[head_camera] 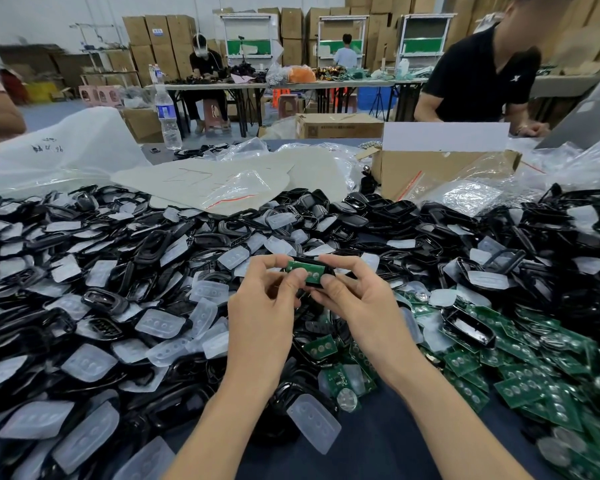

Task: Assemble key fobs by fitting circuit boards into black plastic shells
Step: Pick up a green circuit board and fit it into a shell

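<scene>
Above the middle of the table, both hands hold one black plastic shell (317,287) with a green circuit board (309,270) lying in it. My left hand (262,299) pinches the board's left end between thumb and forefinger. My right hand (354,296) grips the shell's right end, its thumb pressing on the board's lower right edge. Most of the shell is hidden behind my fingers. A heap of loose green circuit boards (520,372) lies to the right, and black shells with translucent button pads (90,296) cover the left.
An empty black shell (468,329) lies on the boards to the right. A cardboard box (430,171) and clear plastic bags (471,192) stand behind the piles. A water bottle (168,116) stands far left. A person in a black shirt (482,71) works at the far right.
</scene>
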Demonstrator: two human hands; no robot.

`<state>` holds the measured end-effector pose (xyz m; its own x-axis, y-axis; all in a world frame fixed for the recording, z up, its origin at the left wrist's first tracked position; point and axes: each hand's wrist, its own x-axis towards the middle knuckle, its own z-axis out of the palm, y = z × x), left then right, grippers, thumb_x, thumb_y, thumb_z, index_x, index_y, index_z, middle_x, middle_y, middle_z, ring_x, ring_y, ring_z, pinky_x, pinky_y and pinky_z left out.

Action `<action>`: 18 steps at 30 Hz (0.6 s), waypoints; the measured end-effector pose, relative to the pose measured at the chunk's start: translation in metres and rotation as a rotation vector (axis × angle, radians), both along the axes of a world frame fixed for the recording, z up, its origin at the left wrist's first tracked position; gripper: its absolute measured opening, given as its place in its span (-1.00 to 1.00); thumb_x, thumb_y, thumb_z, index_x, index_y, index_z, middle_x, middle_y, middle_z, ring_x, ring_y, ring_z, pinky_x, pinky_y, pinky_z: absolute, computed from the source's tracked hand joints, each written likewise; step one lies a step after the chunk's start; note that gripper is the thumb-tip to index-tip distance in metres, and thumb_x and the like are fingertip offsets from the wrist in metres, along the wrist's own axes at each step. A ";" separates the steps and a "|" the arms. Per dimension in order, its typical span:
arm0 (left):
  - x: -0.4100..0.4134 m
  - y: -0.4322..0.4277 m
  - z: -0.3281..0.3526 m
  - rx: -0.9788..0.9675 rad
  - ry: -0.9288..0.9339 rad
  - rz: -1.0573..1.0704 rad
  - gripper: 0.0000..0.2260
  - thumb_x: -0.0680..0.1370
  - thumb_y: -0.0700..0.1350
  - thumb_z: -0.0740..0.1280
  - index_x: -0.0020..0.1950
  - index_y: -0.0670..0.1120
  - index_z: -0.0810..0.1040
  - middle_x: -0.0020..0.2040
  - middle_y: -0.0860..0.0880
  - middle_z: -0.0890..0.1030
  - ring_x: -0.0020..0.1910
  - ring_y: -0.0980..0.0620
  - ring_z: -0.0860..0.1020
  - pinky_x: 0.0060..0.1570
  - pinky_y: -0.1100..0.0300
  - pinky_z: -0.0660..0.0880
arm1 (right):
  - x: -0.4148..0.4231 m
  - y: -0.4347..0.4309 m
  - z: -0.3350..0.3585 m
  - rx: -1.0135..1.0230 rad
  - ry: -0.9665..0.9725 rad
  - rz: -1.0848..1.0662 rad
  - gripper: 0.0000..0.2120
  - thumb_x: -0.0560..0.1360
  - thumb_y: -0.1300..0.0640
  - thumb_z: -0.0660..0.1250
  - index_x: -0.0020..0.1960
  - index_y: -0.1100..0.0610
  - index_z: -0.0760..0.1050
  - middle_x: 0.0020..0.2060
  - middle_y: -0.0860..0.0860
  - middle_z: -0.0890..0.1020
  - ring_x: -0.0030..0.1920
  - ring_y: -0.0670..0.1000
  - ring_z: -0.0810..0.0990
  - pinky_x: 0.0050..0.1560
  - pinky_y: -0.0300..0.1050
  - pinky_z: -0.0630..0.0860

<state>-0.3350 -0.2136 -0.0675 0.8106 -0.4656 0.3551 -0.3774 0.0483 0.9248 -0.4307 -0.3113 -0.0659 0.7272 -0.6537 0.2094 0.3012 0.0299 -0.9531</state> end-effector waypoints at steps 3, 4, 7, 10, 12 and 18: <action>0.000 0.001 0.000 0.005 -0.008 0.001 -0.83 0.59 0.00 0.40 -0.03 0.28 0.48 -0.14 0.20 0.67 -0.27 0.12 0.64 -0.29 0.31 0.51 | 0.001 0.000 -0.001 0.014 -0.011 0.001 -0.81 0.63 0.31 0.29 0.14 0.08 0.57 -0.04 0.08 0.73 0.05 0.02 0.73 0.01 -0.28 0.61; 0.000 0.000 0.000 0.008 -0.015 0.002 -0.83 0.59 0.00 0.40 -0.03 0.28 0.48 -0.15 0.20 0.67 -0.27 0.11 0.65 -0.29 0.28 0.53 | 0.001 0.000 -0.002 0.017 -0.015 0.002 -0.81 0.63 0.31 0.29 0.14 0.09 0.57 -0.05 0.07 0.73 0.04 0.02 0.73 0.01 -0.28 0.61; 0.000 -0.001 -0.001 0.020 -0.032 0.016 -0.83 0.58 0.00 0.41 -0.04 0.28 0.47 -0.16 0.19 0.66 -0.29 0.08 0.64 -0.25 0.15 0.56 | 0.003 0.000 -0.004 0.013 -0.013 0.002 -0.81 0.63 0.33 0.29 0.15 0.11 0.56 -0.06 0.07 0.74 0.04 0.02 0.73 0.01 -0.28 0.61; 0.001 -0.001 -0.002 0.040 -0.037 0.031 -0.85 0.57 0.04 0.41 -0.06 0.27 0.47 -0.17 0.18 0.66 -0.25 0.09 0.65 -0.21 0.12 0.58 | 0.004 -0.001 -0.005 -0.015 0.002 0.001 -0.80 0.63 0.33 0.29 0.14 0.08 0.55 -0.08 -0.03 0.75 0.03 -0.02 0.73 0.01 -0.29 0.60; 0.002 -0.001 -0.004 0.053 -0.035 0.034 -0.87 0.56 0.07 0.41 -0.07 0.26 0.47 -0.17 0.18 0.66 -0.22 0.11 0.66 -0.19 0.15 0.58 | 0.004 -0.001 -0.006 -0.023 0.015 -0.005 -0.79 0.63 0.33 0.29 0.14 0.07 0.55 -0.08 -0.07 0.75 0.01 -0.03 0.73 0.02 -0.29 0.60; 0.002 -0.001 -0.005 0.075 -0.049 0.042 -0.88 0.55 0.13 0.40 -0.06 0.26 0.45 -0.14 0.23 0.63 -0.20 0.14 0.65 -0.21 0.24 0.56 | 0.004 -0.002 -0.006 -0.047 0.048 -0.019 -0.79 0.62 0.32 0.32 0.14 0.05 0.57 -0.05 -0.06 0.75 -0.01 -0.03 0.74 0.01 -0.29 0.60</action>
